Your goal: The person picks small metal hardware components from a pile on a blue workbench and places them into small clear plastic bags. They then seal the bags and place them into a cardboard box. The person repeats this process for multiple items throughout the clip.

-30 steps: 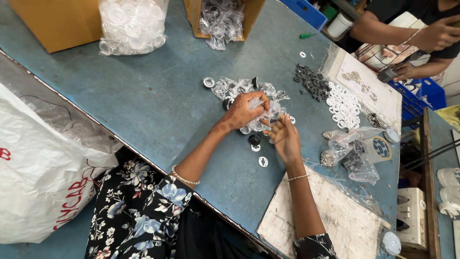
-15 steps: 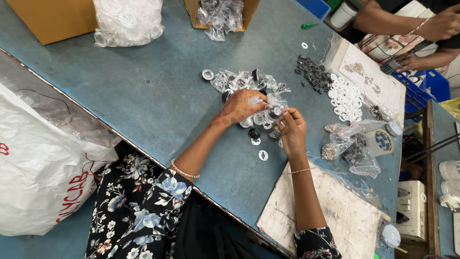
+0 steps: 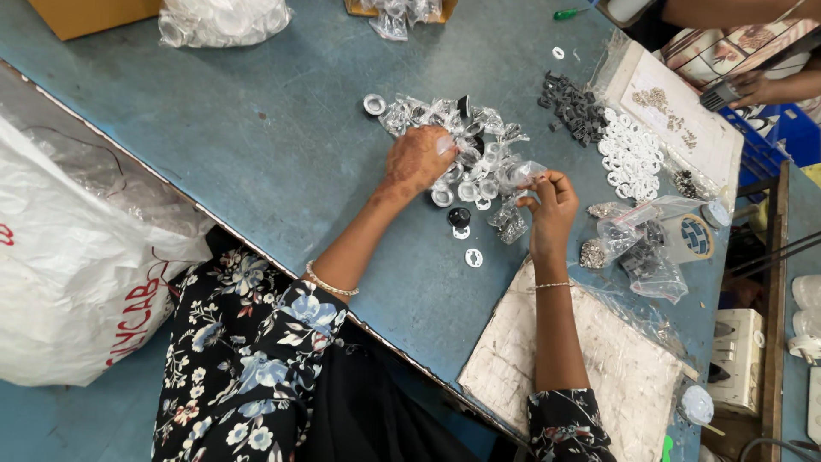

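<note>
Small clear packet [image 3: 522,174] pinched in right hand's [image 3: 552,205] fingertips, just beside heap of white rings and wrappers [image 3: 466,154] mid blue table [image 3: 256,145]. Left hand [image 3: 416,161] curled on heap, grasp unclear. Probably best worked low over heap, so loose rings stay put.
</note>
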